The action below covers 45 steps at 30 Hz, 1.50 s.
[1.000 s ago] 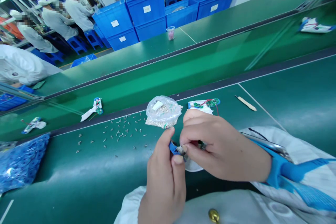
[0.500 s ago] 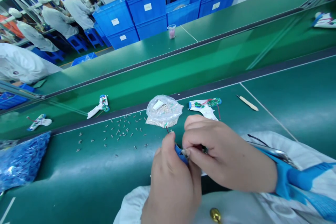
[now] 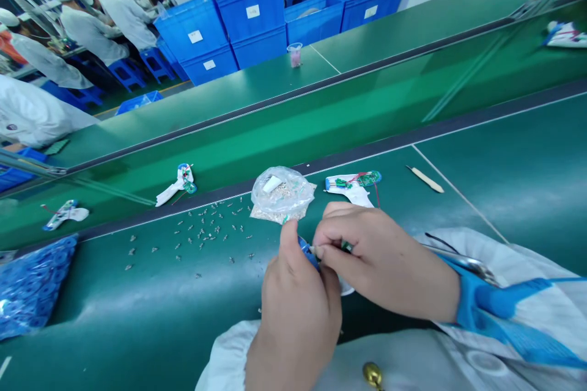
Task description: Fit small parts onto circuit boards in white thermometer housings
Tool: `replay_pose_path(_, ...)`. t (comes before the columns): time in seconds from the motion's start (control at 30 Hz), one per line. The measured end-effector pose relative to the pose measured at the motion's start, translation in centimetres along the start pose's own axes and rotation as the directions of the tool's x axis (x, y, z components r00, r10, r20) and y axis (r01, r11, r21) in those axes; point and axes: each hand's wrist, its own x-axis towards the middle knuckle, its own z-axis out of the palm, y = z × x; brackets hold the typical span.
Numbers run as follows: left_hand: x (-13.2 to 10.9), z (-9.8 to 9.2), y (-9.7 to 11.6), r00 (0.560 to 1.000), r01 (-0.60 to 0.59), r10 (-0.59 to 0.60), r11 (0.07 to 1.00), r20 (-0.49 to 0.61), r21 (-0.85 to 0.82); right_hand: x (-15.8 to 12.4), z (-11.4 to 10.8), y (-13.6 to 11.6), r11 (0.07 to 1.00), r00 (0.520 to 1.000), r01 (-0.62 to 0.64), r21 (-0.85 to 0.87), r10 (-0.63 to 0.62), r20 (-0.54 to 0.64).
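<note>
My left hand [image 3: 296, 305] is shut around a small blue plastic part [image 3: 307, 253], which shows only between my fingers. My right hand [image 3: 376, 263] pinches a small pale piece [image 3: 317, 251] against that blue part. A bit of green circuit board [image 3: 347, 247] shows beside my right fingers. Just above my hands lies a clear plastic bag [image 3: 282, 192] of small metal parts. To its right is a white unit with a green circuit board and red wires [image 3: 353, 185]. Many loose metal parts [image 3: 206, 226] are scattered left of my hands.
A green conveyor belt [image 3: 293, 134] runs beyond my bench, carrying white-and-green units [image 3: 182, 185]. A wooden stick [image 3: 425, 179] lies right, a blue bag [image 3: 32, 287] left. Blue crates [image 3: 252, 18] and seated co-workers [image 3: 87, 27] fill the background.
My hands have drawn closer together around the blue part. The units on the belt have moved right, and the whole view has shifted slightly.
</note>
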Motion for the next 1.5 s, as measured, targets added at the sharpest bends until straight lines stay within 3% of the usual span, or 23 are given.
replay_pose_path(0.13,-0.1,0.7,0.2,0.995,-0.033,0.051,0.981,-0.089,0.191,-0.6,0.6,-0.3,1.0,1.0,0.009,-0.02,-0.009,-0.028)
replay_pose_path(0.3,0.7,0.7,-0.1,0.997,-0.051,0.051,0.999,-0.052,-0.001,0.8,-0.7,1.3,0.999,0.998,0.043,-0.019,-0.042,0.05)
replay_pose_path(0.37,1.0,0.3,-0.2,0.99,-0.079,0.068,0.994,-0.119,-0.082,2.9,-2.6,3.1,0.996,0.999,0.004,-0.092,-0.007,-0.038)
replay_pose_path(0.4,1.1,0.2,-0.3,0.985,-0.088,0.07,0.99,-0.157,-0.113,4.1,-3.8,4.2,0.986,0.986,-0.071,-0.153,0.047,-0.159)
replay_pose_path(0.43,1.1,0.0,-0.4,0.981,-0.095,0.069,0.985,-0.183,-0.141,5.4,-5.2,5.5,0.958,0.942,-0.185,-0.221,0.108,-0.318)
replay_pose_path(0.5,1.0,-0.2,-0.6,0.98,-0.09,0.052,0.978,-0.195,-0.191,7.6,-8.1,8.1,0.89,0.802,-0.362,-0.279,0.144,-0.58)
replay_pose_path(0.57,0.8,-0.2,-0.7,0.987,-0.08,0.047,0.972,-0.151,-0.221,8.6,-10.3,10.5,0.791,0.688,-0.529,-0.309,0.186,-0.702)
replay_pose_path(0.6,0.7,-0.1,-0.8,0.992,-0.071,0.046,0.971,-0.116,-0.227,8.5,-10.7,11.4,0.758,0.673,-0.571,-0.316,0.211,-0.709)
replay_pose_path(0.63,0.6,-0.1,-0.8,0.996,-0.056,0.039,0.971,-0.077,-0.232,7.9,-10.7,12.2,0.729,0.675,-0.6,-0.33,0.241,-0.697)
replay_pose_path(0.7,0.6,0.0,-0.9,1.0,-0.019,0.021,0.971,0.009,-0.239,5.9,-9.2,13.0,0.698,0.734,-0.61,-0.375,0.318,-0.601)
replay_pose_path(0.73,0.6,0.0,-1.0,0.999,0.002,0.01,0.971,0.05,-0.239,4.6,-7.8,13.1,0.689,0.771,-0.6,-0.405,0.364,-0.523)
replay_pose_path(0.8,0.7,-0.1,-1.0,0.993,0.032,-0.003,0.97,0.119,-0.242,2.0,-4.4,13.2,0.655,0.801,-0.597,-0.464,0.459,-0.383)
replay_pose_path(0.9,0.9,-0.2,-1.0,0.977,0.03,0.022,0.971,0.211,-0.239,-0.6,0.4,12.9,0.581,0.77,-0.625,-0.521,0.566,-0.293)
replay_pose_path(1.0,1.1,-0.3,-1.0,0.952,-0.013,0.081,0.974,0.294,-0.226,-1.1,2.6,13.0,0.546,0.737,-0.653,-0.526,0.619,-0.272)
replay_pose_path(1.13,1.2,-0.6,-1.3,0.923,-0.032,0.102,0.981,0.371,-0.191,-0.7,1.8,13.4,0.574,0.732,-0.655,-0.492,0.644,-0.223)
replay_pose_path(1.3,1.5,-0.6,-2.1,0.899,0.019,0.062,0.984,0.433,-0.179,-1.6,0.0,12.5,0.722,0.817,-0.571,-0.39,0.545,-0.186)
replay_pose_path(1.4,1.9,-0.3,-2.5,0.939,0.082,0.014,0.961,0.343,-0.263,-2.5,-0.5,10.9,0.806,0.864,-0.503,-0.312,0.459,-0.206)
replay_pose_path(1.5,2.4,-0.3,-2.8,0.985,0.134,-0.08,0.914,0.153,-0.384,-3.1,-0.9,9.1,0.875,0.9,-0.42,-0.242,0.369,-0.232)
